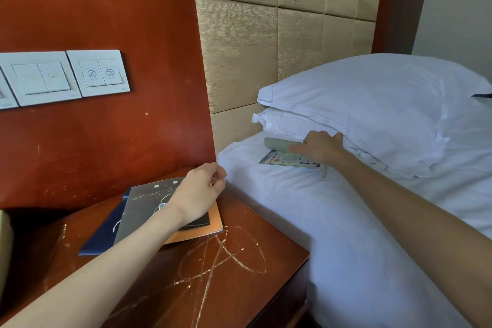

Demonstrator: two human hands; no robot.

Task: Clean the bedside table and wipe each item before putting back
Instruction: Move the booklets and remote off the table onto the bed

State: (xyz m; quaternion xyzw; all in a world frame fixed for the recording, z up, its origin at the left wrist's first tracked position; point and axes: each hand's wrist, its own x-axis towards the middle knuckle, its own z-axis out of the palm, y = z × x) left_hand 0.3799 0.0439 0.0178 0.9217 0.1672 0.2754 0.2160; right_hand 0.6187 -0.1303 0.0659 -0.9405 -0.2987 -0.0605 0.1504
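The scratched reddish wooden bedside table (226, 269) fills the lower left. A stack of booklets lies at its back: a grey booklet (143, 210) on top, a dark blue one (103, 239) under its left side and an orange one (202, 231) under its right. My left hand (199, 192) hovers over the stack's right end with fingers curled and nothing visible in them. On the white bed sheet (332, 221), my right hand (319, 146) rests flat on a printed card (285, 158) and a grey-green folded cloth (279, 143) beside the pillows.
Two stacked white pillows (372, 114) lie against the beige padded headboard (266, 34). White wall switch plates (66, 77) sit on the red wooden panel above the table. A pale object (4, 247) shows at the far left edge.
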